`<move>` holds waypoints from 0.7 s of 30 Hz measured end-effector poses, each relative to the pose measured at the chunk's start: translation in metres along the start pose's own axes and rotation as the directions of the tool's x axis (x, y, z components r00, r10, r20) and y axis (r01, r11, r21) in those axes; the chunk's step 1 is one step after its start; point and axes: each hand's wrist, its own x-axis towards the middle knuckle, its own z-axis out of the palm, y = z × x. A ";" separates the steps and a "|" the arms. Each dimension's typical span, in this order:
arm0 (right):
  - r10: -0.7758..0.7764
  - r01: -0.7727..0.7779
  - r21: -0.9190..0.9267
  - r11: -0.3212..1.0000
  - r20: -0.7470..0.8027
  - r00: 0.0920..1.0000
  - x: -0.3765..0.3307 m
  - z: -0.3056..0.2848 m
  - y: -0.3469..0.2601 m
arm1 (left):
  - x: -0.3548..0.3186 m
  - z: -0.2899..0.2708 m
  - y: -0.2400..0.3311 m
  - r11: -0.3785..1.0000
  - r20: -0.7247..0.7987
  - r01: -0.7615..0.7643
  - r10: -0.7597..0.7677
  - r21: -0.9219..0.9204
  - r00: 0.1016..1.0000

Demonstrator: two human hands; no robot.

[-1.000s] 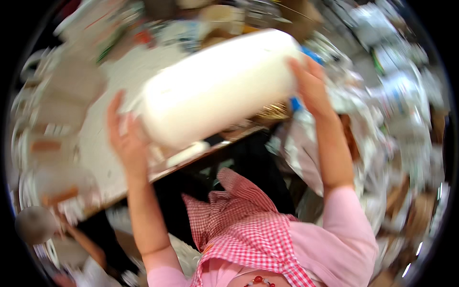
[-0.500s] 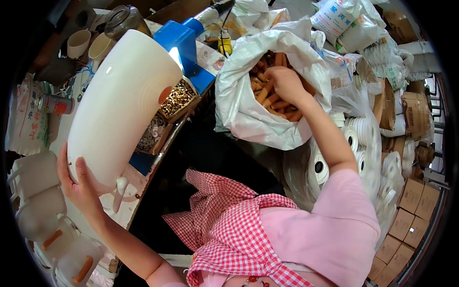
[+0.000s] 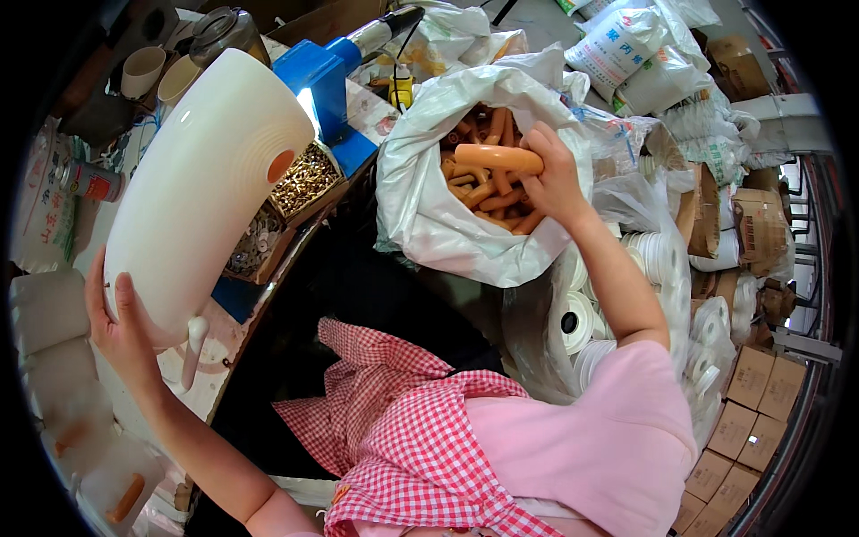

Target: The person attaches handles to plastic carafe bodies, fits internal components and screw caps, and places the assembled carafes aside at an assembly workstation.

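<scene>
My left hand (image 3: 125, 328) grips the lower end of a large white plastic vessel (image 3: 206, 152), thumb on the near side and fingers on the far side. The vessel leans over the workbench; a ringed round spot with an orange-brown centre shows on its side, and a white arm-like piece (image 3: 193, 351) hangs at its lower end. Above the open white woven sack (image 3: 416, 219), my right hand (image 3: 553, 174) is closed on one end of an orange-brown plastic handle grip (image 3: 497, 158). Many similar grips (image 3: 488, 195) fill the sack.
Boxes of brass-coloured fasteners (image 3: 306, 181) and washers (image 3: 255, 243) sit at the bench edge beside a blue machine (image 3: 313, 85). White vessels with brown grips (image 3: 125, 498) stand at lower left. White spools (image 3: 573, 322), filled sacks (image 3: 617, 49) and cartons (image 3: 750, 376) occupy the right.
My right hand has come up out of the pile toward the sack's right side, now holding an orange-brown handle grip. My left hand still holds the white vessel; the whole view has shifted slightly.
</scene>
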 end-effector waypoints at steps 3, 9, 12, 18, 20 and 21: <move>0.026 -0.002 0.226 0.974 -0.104 0.994 -0.004 0.000 -0.023 | -0.001 0.002 0.004 1.000 0.014 -0.001 0.001 -0.019 1.000; -0.041 0.093 0.352 0.931 -0.152 0.988 0.002 0.000 -0.027 | 0.005 0.011 0.011 0.994 0.036 -0.103 0.102 0.029 0.994; -0.153 0.191 0.349 0.918 -0.132 0.979 0.014 0.011 -0.035 | 0.000 0.008 0.006 0.996 -0.011 -0.069 0.070 0.058 0.997; 0.184 -0.654 0.684 0.325 0.632 0.753 -0.011 0.024 -0.136 | -0.003 -0.004 -0.007 0.813 0.010 -0.311 0.352 0.493 0.936; 0.034 -0.764 0.606 -0.222 0.788 0.615 -0.048 0.052 -0.130 | 0.006 0.008 0.029 0.930 0.018 -0.221 0.226 0.295 0.974; 0.006 -0.789 0.468 -0.399 0.861 0.508 -0.061 0.061 -0.139 | 0.004 0.006 0.041 0.926 0.022 -0.208 0.212 0.315 0.977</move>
